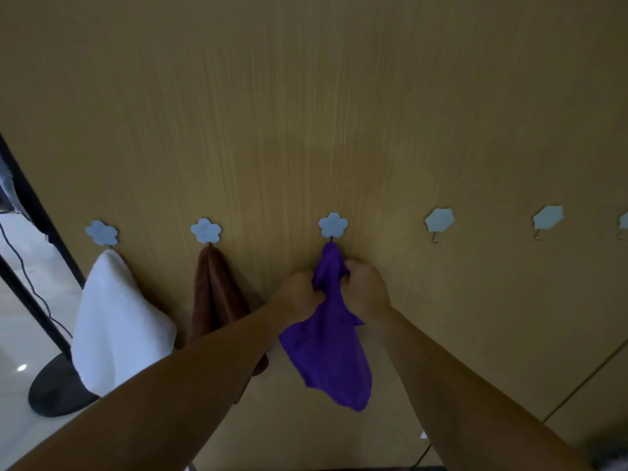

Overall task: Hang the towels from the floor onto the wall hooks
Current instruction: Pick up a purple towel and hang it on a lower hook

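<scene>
**Third towel at the hook: seating risk and item count**

My left hand (299, 290) and right hand (365, 288) are both closed in fists on the bunched neck of the soft purple microfibre towel (326, 351), one on each side. Its lower part hangs loose below my wrists. Its top point reaches the blue flower-shaped wall hook (333, 225) directly above my hands; whether the fabric is actually over the metal prong cannot be told.

Risk: if I release before the fabric is seated, the towel will likely slip off and drop. Pulling downward to straighten it could drag it off the prong or strain the hook's hold on the wall.

Count:
- Towels: three. To the left of my hands hang the brown plush towel (212, 294) and, beyond it, the white terry towel (115, 321).
- Hooks: six visible. Three are bare, right of my hands; the nearest bare hook (439, 220) comes next.
</scene>
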Demonstrator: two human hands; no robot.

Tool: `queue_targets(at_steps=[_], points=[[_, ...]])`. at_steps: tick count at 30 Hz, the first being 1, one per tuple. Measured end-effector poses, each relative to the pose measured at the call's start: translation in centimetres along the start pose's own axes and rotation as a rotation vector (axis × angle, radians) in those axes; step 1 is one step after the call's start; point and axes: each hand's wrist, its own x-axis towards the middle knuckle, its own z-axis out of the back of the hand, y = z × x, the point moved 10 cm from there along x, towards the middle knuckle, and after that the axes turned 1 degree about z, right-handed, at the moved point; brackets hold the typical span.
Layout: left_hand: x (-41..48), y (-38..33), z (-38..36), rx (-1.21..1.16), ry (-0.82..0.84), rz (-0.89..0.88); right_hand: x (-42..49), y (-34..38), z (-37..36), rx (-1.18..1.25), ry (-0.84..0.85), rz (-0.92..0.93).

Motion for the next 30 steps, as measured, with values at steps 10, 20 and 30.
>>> queue_targets(at_steps=[10,20,30], points=[[-0.5,-0.8,2.0,-0.081,-0.053,-0.035,-1.6,-1.2,-0.9,0.161,0.100,-0.137],[-2.4,0.3,3.1,0.037,-0.039,0.076,-3.3,-0.8,-0.2,0.223,0.105,-0.161],[-5.9,-0.6,3.4,0.221,0.028,-0.025,-9.5,-0.9,3.5,0.007,-0.015,-0.243]])
